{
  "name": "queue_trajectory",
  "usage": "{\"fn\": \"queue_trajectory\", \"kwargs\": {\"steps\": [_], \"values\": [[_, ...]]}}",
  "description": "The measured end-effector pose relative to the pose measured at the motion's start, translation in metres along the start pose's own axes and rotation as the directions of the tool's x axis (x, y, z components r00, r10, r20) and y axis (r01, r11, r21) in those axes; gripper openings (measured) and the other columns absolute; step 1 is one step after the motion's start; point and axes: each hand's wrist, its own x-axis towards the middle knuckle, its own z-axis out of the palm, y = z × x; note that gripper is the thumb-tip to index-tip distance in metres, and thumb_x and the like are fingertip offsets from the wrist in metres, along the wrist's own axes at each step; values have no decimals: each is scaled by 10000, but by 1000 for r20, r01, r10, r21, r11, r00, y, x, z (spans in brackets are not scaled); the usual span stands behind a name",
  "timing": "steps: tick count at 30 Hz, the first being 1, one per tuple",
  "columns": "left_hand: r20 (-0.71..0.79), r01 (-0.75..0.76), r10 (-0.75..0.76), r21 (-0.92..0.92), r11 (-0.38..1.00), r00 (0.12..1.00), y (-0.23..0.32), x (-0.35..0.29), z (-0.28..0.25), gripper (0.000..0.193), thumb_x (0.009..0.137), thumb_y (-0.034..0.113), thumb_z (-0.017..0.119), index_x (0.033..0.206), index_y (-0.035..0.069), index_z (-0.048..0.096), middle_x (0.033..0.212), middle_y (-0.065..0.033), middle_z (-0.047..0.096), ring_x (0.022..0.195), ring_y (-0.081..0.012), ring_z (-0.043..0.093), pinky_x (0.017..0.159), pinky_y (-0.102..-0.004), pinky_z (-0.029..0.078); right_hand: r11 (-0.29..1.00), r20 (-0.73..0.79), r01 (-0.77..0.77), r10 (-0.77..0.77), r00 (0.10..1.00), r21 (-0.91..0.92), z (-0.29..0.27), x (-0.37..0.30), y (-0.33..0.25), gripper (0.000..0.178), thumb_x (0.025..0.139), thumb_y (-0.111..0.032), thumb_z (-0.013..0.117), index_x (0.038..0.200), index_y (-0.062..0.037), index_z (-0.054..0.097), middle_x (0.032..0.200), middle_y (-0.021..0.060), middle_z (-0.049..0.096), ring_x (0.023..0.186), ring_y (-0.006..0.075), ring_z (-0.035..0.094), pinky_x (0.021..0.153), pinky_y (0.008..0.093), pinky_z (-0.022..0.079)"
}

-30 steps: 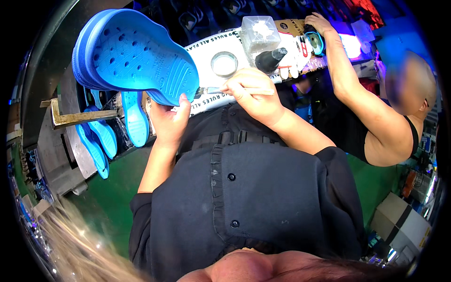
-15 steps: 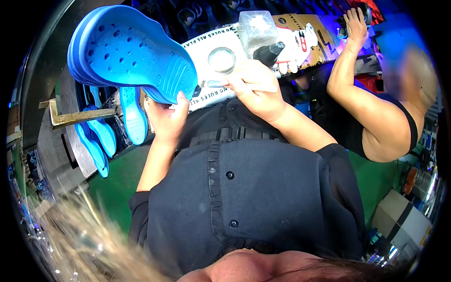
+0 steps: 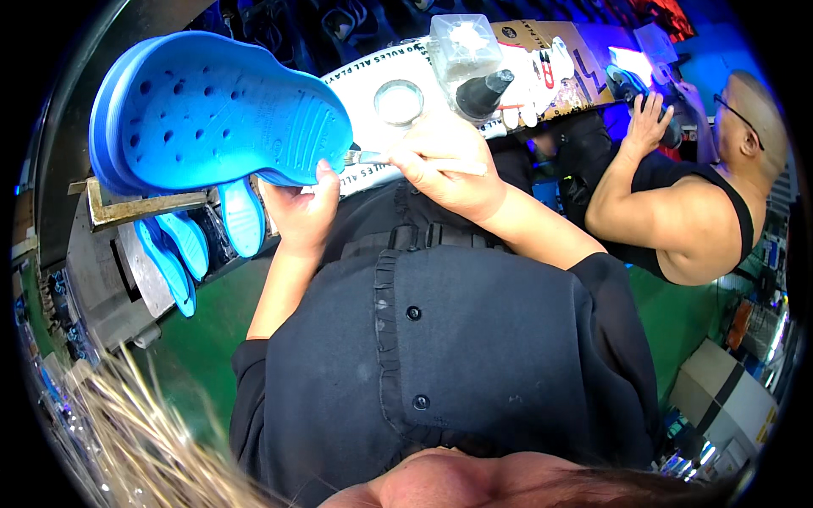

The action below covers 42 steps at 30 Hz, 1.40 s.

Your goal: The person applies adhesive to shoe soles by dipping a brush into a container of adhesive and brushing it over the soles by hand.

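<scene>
My left hand [image 3: 303,207] grips the narrower end of a big blue foam clog sole [image 3: 212,118], its thumb on the near edge. The sole is tilted up, its dotted inner face toward me; small dark marks spread over the wide end. In my right hand [image 3: 453,173] is a flat paintbrush [image 3: 366,157] with a pale wooden handle. The bristle end meets the rim of the sole just beside my left thumb. Beyond my right hand, a small round dish [image 3: 398,103] with pale contents sits on a white printed sheet [image 3: 351,80].
Behind the dish stand a clear plastic box [image 3: 466,46] and a black cone-topped bottle [image 3: 483,95]. White gloves [image 3: 542,72] lie on cardboard. Several blue shoe parts [image 3: 242,220] hang at left beside a metal bracket [image 3: 144,210]. A co-worker [image 3: 677,203] handles a shoe at right.
The sole has shifted slightly left and turned a little. My right hand with the brush has moved down and left. The co-worker's head and hand have moved.
</scene>
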Motion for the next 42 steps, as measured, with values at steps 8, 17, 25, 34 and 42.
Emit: {"fn": "queue_trajectory", "kwargs": {"steps": [8, 17, 25, 34, 42], "values": [[-42, -121, 125, 89, 989, 991, -4, -2, 1, 386, 685, -29, 615, 1032, -24, 448, 965, -124, 540, 855, -184, 553, 772, -293, 440, 998, -67, -35, 38, 997, 43, 1, -4, 2, 120, 765, -122, 590, 691, -39, 633, 629, 46, 603, 552, 198, 545, 536, 304, 394], [-9, -128, 129, 85, 988, 992, -2, 2, -1, 378, 704, -12, 607, 1047, -28, 448, 978, -129, 542, 865, -190, 551, 788, -300, 436, 998, -44, -44, 47, 998, 53, -4, -5, 0, 75, 759, -88, 596, 727, -34, 636, 654, 51, 614, 571, 205, 559, 533, 306, 391], [10, 52, -52, 30, 998, 999, 4, 6, -3, 445, 737, -6, 599, 1125, -24, 381, 1058, -132, 511, 935, -192, 531, 862, -310, 406, 995, -75, -94, 95, 993, 19, -8, -7, 3, 125, 788, -86, 568, 707, -12, 628, 679, 59, 616, 604, 211, 564, 564, 305, 421], [89, 91, -86, -51, 995, 992, 50, 44, -12, 560, 748, 20, 606, 1218, -29, 305, 1083, -163, 513, 923, -228, 559, 798, -314, 458, 936, -218, -332, 351, 911, 120, -32, -25, 12, 192, 829, -105, 511, 705, 2, 611, 650, 87, 591, 614, 208, 566, 568, 297, 436], [712, 596, -225, -325, 734, 665, 129, 111, 47, 818, 633, 169, 698, 1265, -93, 248, 955, -213, 559, 504, -182, 588, 363, -238, 464, 877, -241, -435, 476, 846, 204, -53, -41, 13, 238, 860, -150, 510, 711, 1, 618, 616, 89, 573, 609, 207, 565, 579, 303, 434]]}}
